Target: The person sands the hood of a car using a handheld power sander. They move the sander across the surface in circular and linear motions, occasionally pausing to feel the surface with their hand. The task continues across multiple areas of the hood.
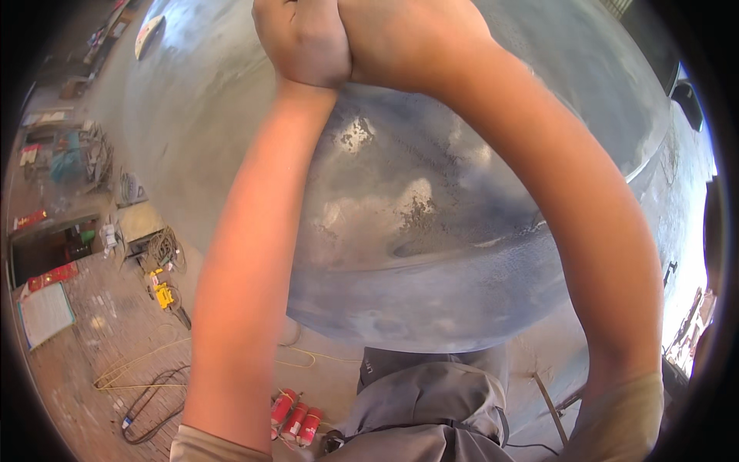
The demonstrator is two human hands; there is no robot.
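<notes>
In the head view, joined high over a large grey curved panel with pale, mottled patches [431,208]: a bare left hand with a greyish cast [304,42] and a bare right hand [404,35], touching, with both sets of fingers concealed or cut off. Cannot tell how far open either grip is, nor whether holding anything.

Spread beneath both arms, from beyond the hands down to a rounded near edge just ahead of dark grey trousers [423,400]: the panel, seemingly longest from left to right, though bent by the lens. Lying below the hands in the frame, between the forearms: the palest, most speckled patches. Cannot call either hand clearly nearer to these; reaching in more steeply on the left, in a wide arc on the right.

On the brown, streaked floor [100,362], off the panel's left edge: a yellow tool-like object with a dark end [162,292]. Below the near edge, beside the left forearm: three small red cylinders [296,420], grouped close together.
</notes>
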